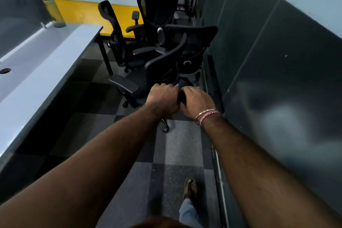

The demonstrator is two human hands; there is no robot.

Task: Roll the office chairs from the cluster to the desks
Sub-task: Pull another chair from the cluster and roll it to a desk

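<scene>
both hands (180, 99) on nearest chair (162, 65) — gripping

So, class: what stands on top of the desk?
A water bottle stands at the desk's far end, beside the divider. A cable hole shows; its inside is dark.

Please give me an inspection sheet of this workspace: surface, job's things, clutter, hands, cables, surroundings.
Surface: checkered carpet floor.
Job's things: nearest chair in both hands' grip; three more clustered chairs behind; white desk at left.
Clutter: water bottle standing on the desk.
Hands: left hand and right hand grip the nearest chair's top edge, side by side.
Cables: nothing seen.
Surroundings: dark wall at right, yellow panel behind.
</scene>
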